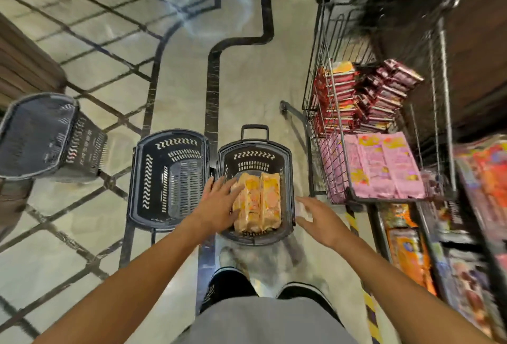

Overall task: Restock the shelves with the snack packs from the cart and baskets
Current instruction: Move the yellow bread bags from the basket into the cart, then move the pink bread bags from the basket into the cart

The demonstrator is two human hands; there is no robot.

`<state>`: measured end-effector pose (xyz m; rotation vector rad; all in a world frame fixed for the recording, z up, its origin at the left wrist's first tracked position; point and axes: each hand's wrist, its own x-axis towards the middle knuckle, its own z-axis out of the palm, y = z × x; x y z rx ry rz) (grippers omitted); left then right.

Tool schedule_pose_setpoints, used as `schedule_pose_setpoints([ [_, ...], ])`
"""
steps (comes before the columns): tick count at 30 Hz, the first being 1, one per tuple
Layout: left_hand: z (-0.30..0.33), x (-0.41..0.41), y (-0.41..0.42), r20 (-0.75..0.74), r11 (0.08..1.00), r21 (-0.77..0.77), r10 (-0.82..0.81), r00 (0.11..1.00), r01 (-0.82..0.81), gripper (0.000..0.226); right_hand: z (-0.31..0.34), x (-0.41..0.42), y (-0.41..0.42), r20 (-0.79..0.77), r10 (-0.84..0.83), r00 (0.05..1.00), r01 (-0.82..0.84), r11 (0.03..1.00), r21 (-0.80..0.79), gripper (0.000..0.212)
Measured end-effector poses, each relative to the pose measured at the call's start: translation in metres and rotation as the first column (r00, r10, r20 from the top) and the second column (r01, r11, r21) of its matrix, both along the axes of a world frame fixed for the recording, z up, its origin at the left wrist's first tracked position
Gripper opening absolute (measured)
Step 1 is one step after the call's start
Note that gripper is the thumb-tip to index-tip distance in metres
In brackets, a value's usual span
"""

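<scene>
A black basket (285, 157) on the floor in front of me holds a few orange snack packs (263, 201). My left hand (219, 201) reaches in with fingers spread and touches the left side of the packs. Just right of the basket's rim, my right hand (315, 220) hovers with its fingers extended and nothing in it. A wire cart (332, 113) at the right carries pink packs (384, 168), red packs (337, 96) and dark maroon packs (384, 93).
Two black baskets with nothing in them stand on the floor, one in the middle (168, 179) and one at the left (46, 135). Shelves (466, 234) with colourful packs run along the right edge. My shoes show below the basket.
</scene>
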<state>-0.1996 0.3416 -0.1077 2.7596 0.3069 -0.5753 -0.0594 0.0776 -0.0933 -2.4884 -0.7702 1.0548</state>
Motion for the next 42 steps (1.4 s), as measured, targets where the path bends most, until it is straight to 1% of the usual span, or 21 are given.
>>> schedule_pose_setpoints([
  [4, 0.02, 0.014, -0.047, 0.017, 0.997, 0.067, -0.043, 0.999, 0.041, 0.073, 0.011, 0.014, -0.051, 0.024, 0.016, 1.0, -0.017, 0.999, 0.044, 0.059],
  [7, 0.033, 0.037, -0.099, -0.001, 0.993, 0.085, -0.077, 0.997, 0.076, 0.072, 0.026, 0.031, -0.108, 0.036, -0.031, 0.999, 0.027, 0.995, 0.1, 0.057],
  [9, 0.042, 0.057, -0.142, 0.002, 0.987, 0.087, -0.136, 0.991, 0.135, 0.071, 0.034, 0.044, -0.154, 0.046, -0.074, 0.996, 0.067, 0.988, 0.14, 0.056],
  [11, 0.049, 0.08, -0.19, 0.02, 0.972, 0.086, -0.22, 0.975, 0.218, 0.072, 0.041, 0.058, -0.201, 0.073, -0.111, 0.991, 0.098, 0.981, 0.168, 0.06],
  [14, 0.053, 0.116, -0.261, 0.061, 0.96, 0.056, -0.278, 0.959, 0.275, 0.069, 0.05, 0.076, -0.27, 0.108, -0.181, 0.978, 0.164, 0.974, 0.153, 0.063],
  [16, 0.056, 0.134, -0.291, 0.078, 0.958, 0.024, -0.286, 0.955, 0.285, 0.074, 0.051, 0.085, -0.299, 0.112, -0.21, 0.971, 0.193, 0.97, 0.146, 0.063],
  [18, 0.064, 0.151, -0.32, 0.049, 0.95, 0.028, -0.312, 0.949, 0.311, 0.081, 0.058, 0.096, -0.328, 0.119, -0.231, 0.966, 0.215, 0.968, 0.127, 0.062],
  [19, 0.068, 0.158, -0.329, 0.025, 0.951, 0.034, -0.309, 0.951, 0.308, 0.08, 0.057, 0.103, -0.338, 0.114, -0.24, 0.964, 0.226, 0.966, 0.123, 0.062],
  [24, 0.072, 0.188, -0.334, 0.013, 0.959, 0.048, -0.279, 0.96, 0.278, 0.077, 0.057, 0.138, -0.349, 0.116, -0.258, 0.959, 0.239, 0.958, 0.157, 0.064],
  [26, 0.07, 0.199, -0.326, 0.011, 0.96, 0.052, -0.277, 0.961, 0.276, 0.083, 0.059, 0.152, -0.341, 0.106, -0.251, 0.962, 0.229, 0.956, 0.184, 0.062],
  [28, 0.068, 0.211, -0.32, 0.004, 0.961, 0.044, -0.274, 0.962, 0.274, 0.088, 0.055, 0.165, -0.332, 0.093, -0.253, 0.963, 0.234, 0.956, 0.178, 0.061],
  [30, 0.062, 0.226, -0.313, -0.01, 0.966, 0.03, -0.256, 0.967, 0.256, 0.089, 0.049, 0.18, -0.323, 0.08, -0.258, 0.963, 0.246, 0.96, 0.135, 0.061],
  [34, 0.035, 0.264, -0.294, -0.041, 0.97, -0.013, -0.245, 0.969, 0.244, 0.081, 0.037, 0.213, -0.307, 0.065, -0.248, 0.967, 0.243, 0.967, 0.078, 0.061],
  [36, 0.026, 0.283, -0.285, -0.069, 0.968, -0.014, -0.249, 0.966, 0.249, 0.082, 0.033, 0.228, -0.299, 0.044, -0.286, 0.957, 0.285, 0.958, 0.038, 0.059],
  [38, 0.018, 0.299, -0.279, -0.082, 0.974, -0.051, -0.226, 0.971, 0.223, 0.087, 0.031, 0.242, -0.292, 0.021, -0.322, 0.946, 0.322, 0.947, 0.006, 0.058],
  [40, 0.006, 0.314, -0.271, -0.062, 0.972, -0.07, -0.229, 0.971, 0.224, 0.088, 0.012, 0.257, -0.292, -0.003, -0.334, 0.943, 0.333, 0.942, -0.032, 0.06],
  [42, -0.008, 0.328, -0.261, -0.056, 0.968, -0.082, -0.241, 0.969, 0.236, 0.08, 0.004, 0.27, -0.289, -0.014, -0.346, 0.938, 0.345, 0.937, -0.065, 0.064],
])
